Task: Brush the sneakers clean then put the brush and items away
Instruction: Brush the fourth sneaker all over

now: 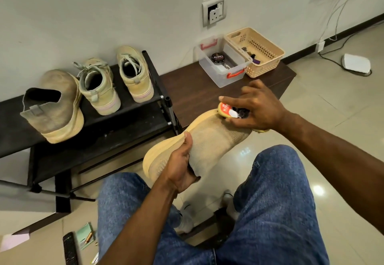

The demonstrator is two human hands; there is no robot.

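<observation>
At the centre of the frame we hold a tan knit sneaker (207, 142) above our knees. Our left hand (180, 167) grips its heel end, and our right hand (255, 106) clamps a brush (229, 110) against its toe. Left of centre, three more sneakers (97, 88) sit on a black rack (128, 123). Upper right of centre, a clear box (224, 65) with a polish tin (218, 58) stands beside a beige basket (257, 52).
</observation>
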